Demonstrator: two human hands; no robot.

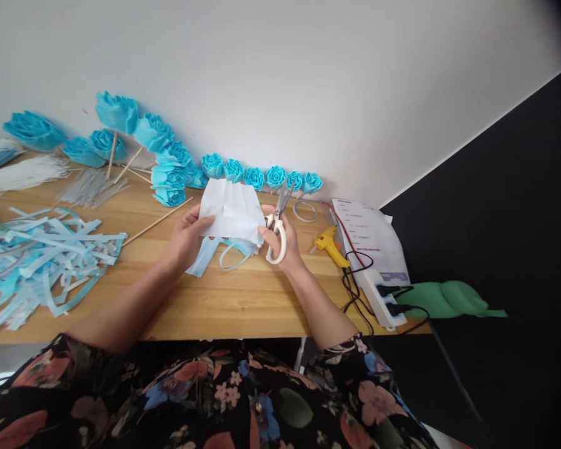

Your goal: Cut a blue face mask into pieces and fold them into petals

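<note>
A pale, pleated sheet of mask fabric (231, 209) is stretched between my two hands above the table. My left hand (187, 234) pinches its left edge, thumb on top. With my right hand (285, 240) I hold white-handled scissors (277, 240), blades pointing up and away from me, while the thumb also presses the sheet's lower right corner. Below the sheet lie light blue cut strips (204, 257) and a blue piece with a loop (237, 252). Behind it, a row of small blue fabric flowers (234, 170) stands against the wall.
Cut strips (51, 255) are heaped at the left. Larger blue flowers on sticks (116, 112) lean at the back left, near bundled ties (23, 174). On the right are a yellow glue gun (331, 246), a tape ring (305, 211), a power strip (378, 299) and printed paper (369, 234).
</note>
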